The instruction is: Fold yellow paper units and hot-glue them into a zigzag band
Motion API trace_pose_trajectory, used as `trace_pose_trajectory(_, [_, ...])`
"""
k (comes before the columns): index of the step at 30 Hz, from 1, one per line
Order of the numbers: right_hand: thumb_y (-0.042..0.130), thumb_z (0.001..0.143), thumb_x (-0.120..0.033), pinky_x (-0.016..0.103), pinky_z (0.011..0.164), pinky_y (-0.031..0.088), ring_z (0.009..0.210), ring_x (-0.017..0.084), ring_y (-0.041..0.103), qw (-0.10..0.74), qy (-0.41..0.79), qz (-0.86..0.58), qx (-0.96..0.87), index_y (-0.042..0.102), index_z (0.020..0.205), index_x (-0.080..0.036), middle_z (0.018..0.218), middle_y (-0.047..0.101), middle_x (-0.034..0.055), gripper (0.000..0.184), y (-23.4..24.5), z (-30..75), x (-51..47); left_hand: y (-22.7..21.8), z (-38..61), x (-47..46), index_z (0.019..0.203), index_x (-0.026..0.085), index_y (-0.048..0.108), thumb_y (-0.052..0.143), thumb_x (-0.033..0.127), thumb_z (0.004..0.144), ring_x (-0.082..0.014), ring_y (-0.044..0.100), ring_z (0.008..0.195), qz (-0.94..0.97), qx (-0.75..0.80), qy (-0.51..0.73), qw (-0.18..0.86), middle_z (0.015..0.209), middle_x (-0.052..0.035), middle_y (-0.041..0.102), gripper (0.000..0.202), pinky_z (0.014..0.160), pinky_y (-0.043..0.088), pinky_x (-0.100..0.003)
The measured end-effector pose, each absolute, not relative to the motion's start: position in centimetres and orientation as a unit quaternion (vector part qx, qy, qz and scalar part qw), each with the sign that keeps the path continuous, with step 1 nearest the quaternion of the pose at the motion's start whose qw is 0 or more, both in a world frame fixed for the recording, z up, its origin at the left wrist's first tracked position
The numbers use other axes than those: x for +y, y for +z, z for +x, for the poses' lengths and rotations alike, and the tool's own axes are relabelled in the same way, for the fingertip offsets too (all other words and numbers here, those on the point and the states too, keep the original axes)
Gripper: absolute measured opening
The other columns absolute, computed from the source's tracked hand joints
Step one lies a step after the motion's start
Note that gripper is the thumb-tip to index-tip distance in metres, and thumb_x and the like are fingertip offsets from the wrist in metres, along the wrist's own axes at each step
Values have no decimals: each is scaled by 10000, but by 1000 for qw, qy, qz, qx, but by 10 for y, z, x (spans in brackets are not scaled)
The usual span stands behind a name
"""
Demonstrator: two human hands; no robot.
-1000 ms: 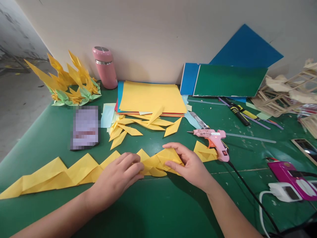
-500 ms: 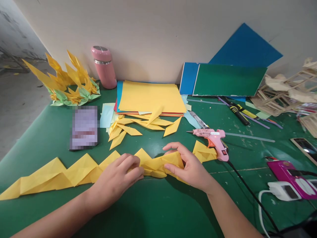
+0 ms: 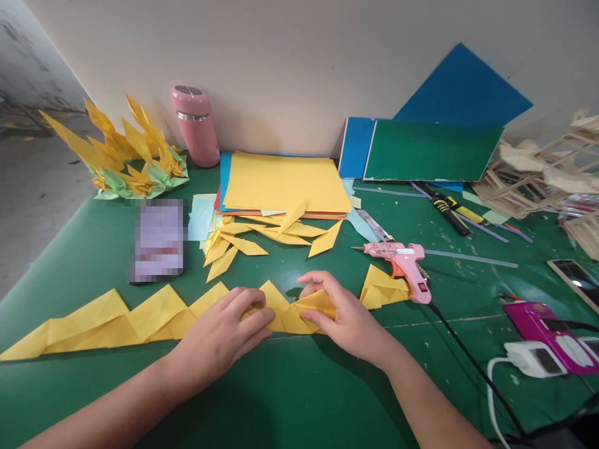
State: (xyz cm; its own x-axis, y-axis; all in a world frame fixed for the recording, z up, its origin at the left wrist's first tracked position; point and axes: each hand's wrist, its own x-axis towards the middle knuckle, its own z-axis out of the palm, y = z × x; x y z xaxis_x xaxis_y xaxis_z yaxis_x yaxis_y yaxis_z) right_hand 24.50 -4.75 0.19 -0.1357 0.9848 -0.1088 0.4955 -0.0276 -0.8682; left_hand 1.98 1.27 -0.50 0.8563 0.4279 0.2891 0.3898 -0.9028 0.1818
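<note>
A long chain of folded yellow paper (image 3: 159,315) lies across the green table, its upper edge rising in points. My left hand (image 3: 229,327) is curled over the middle of it, fingers pressed on the paper and partly hiding it. At the chain's right end, my right hand (image 3: 346,318) grips a folded piece between thumb and fingers. Just beyond that hand lies a separate folded yellow piece (image 3: 384,290), beside a pink hot glue gun (image 3: 405,265) that rests on its side. Several pointed yellow folded pieces (image 3: 248,244) are heaped behind my hands.
Behind stand a stack of coloured paper (image 3: 285,181), a pink flask (image 3: 196,128) and a yellow-and-green paper crown (image 3: 140,165). A blurred purple item (image 3: 159,240) lies left. Rightward are a cutter (image 3: 374,224), a magenta power bank (image 3: 556,333), a phone (image 3: 578,284) and a wooden-stick model (image 3: 528,174).
The right end of the chain, with my right hand on it, has shifted slightly left and sits flatter on the table. The chain's left end has moved up a little. My left hand barely moved.
</note>
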Motion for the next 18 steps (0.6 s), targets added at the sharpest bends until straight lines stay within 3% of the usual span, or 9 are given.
trace_pose_trajectory(8, [386,922,-187,383,891,467,1011,199,562,292,326,-569,-696,425,1165,-238,1050,573,65,252,1,245,-48,-4,21,13,982,191,589,332,269,986,-192,570,907,965,201,155,62,1041,-64,609,269,784,501,-316])
trace_pose_trajectory(18, [483,877,-184,332,833,483,961,188,595,314,339,-580,-671,494,1027,-247,988,617,31,163,-4,245,-44,-5,22,15,991,183,597,363,246,979,-191,577,919,964,189,174,68,1026,-55,649,243,795,508,-313])
